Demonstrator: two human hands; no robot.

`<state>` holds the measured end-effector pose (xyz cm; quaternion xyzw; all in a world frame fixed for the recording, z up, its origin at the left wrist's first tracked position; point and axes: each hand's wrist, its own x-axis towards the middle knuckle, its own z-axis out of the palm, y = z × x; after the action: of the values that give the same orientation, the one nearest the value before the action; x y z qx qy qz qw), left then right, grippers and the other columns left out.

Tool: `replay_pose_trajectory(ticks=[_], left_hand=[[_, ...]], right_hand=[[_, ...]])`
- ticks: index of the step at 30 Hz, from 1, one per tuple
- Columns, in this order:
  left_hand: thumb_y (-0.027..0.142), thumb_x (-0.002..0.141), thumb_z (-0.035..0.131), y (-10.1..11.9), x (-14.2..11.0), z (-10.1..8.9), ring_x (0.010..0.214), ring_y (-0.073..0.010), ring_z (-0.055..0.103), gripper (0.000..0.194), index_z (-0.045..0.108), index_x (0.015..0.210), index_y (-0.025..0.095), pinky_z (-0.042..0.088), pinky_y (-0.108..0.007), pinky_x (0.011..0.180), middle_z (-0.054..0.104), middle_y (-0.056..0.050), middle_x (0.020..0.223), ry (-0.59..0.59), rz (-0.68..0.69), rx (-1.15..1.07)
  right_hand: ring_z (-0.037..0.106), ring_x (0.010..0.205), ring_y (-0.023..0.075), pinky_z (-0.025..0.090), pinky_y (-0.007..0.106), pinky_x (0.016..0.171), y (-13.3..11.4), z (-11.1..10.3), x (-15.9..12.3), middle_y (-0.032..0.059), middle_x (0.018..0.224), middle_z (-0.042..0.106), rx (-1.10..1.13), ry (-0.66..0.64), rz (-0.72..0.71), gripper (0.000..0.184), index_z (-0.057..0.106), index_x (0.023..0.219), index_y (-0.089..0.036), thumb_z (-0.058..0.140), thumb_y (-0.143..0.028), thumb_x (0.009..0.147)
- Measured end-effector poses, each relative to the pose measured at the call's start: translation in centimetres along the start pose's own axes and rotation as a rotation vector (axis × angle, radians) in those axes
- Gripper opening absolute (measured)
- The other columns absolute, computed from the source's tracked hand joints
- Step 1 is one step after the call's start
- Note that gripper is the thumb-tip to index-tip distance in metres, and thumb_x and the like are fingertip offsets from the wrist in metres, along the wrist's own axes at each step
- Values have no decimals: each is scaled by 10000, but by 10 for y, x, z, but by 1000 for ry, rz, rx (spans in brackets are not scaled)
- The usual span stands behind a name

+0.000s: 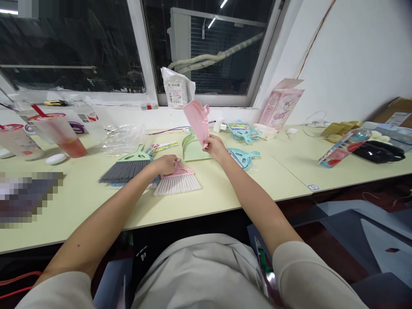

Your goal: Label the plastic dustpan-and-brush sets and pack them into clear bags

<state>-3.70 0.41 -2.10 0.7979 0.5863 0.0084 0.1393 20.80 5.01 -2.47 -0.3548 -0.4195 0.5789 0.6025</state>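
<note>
My left hand (165, 165) is closed on the handle of a small pink brush (178, 182) with white bristles, low over the table. In my right hand (215, 146) is a pink dustpan (198, 122), gripped at its narrow end and tilted up above the table. Left of the pink brush lies a green-topped brush (128, 165) with grey bristles, overlapping a blue one that is mostly covered. A green dustpan (195, 148) stands behind my right hand, partly hidden by it and the pink pan. Right of that hand lies a blue dustpan set (243, 158).
Another blue set (243, 131) lies farther back. Drink cups (61, 135) and crumpled clear plastic (122, 138) are at the left. To the right are a pink box (280, 105), a bottle (344, 146) and a black case (380, 152). The table edge (219, 212) runs before me.
</note>
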Motion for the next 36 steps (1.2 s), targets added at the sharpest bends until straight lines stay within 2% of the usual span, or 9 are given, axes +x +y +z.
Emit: replay_pose_trajectory(ticks=[5,8,10,14,21,24,28,32,36], left_hand=[[206,689,662,-1,2,5,1024,-337,716,488,696,1174,170,501,-351,760,752,-194,1124,63,13,26],[236,687,683,-4,4,7,964,-349,717,322,707,1004,182,490,-361,724,752,-191,1036,46,27,22],[263,698,677,-5,1,3,894,-329,718,334,698,1023,188,481,-354,688,752,-167,988,59,26,-29],[244,653,667,-5,-16,-21,821,-257,711,613,637,1265,235,481,-309,633,757,-95,1099,54,40,-189],[383,748,749,4,-57,-70,778,-209,685,297,759,1012,245,494,-270,639,750,-48,928,-53,380,-504],[454,743,808,10,-52,-68,711,-183,661,388,771,1049,218,486,-268,603,744,-56,905,222,420,-744],[432,789,775,14,-27,-45,882,-224,691,418,773,1121,179,550,-316,756,769,-85,1020,706,310,-887],[341,875,661,17,-14,-22,1101,-258,664,279,757,1086,185,519,-377,1007,745,-88,1136,904,234,-673],[278,901,618,21,-14,-11,1234,-280,583,151,685,1005,193,451,-424,1092,641,-126,1211,1030,109,-450]], right_hand=[[539,628,156,474,259,514,9,1,5,-39,656,563,106,21,133,359,524,830,-219,518,-133,481],[543,627,169,483,277,529,10,1,4,-32,669,582,61,-77,103,406,553,862,-213,516,-141,464],[565,650,179,490,282,543,9,1,3,-25,709,624,42,-117,62,475,586,922,-207,508,-143,458],[581,691,181,493,271,554,6,-3,5,-29,784,654,45,-76,9,569,607,1042,-220,526,-151,483],[627,827,195,542,314,703,6,-20,18,-3,944,686,-84,160,-118,327,600,1018,-247,653,-267,695],[633,917,218,550,358,826,10,-20,17,5,1010,702,-246,156,-212,309,621,1049,-252,672,-304,748],[629,881,212,537,344,825,17,-7,6,-14,973,698,-346,-32,-229,345,634,1072,-252,656,-269,728],[637,861,186,514,277,766,24,13,-10,-32,951,708,-312,-241,-239,389,628,1103,-256,665,-262,716],[647,927,178,508,246,771,27,23,-18,-20,1008,726,-264,-255,-243,348,635,1060,-253,704,-281,720]])
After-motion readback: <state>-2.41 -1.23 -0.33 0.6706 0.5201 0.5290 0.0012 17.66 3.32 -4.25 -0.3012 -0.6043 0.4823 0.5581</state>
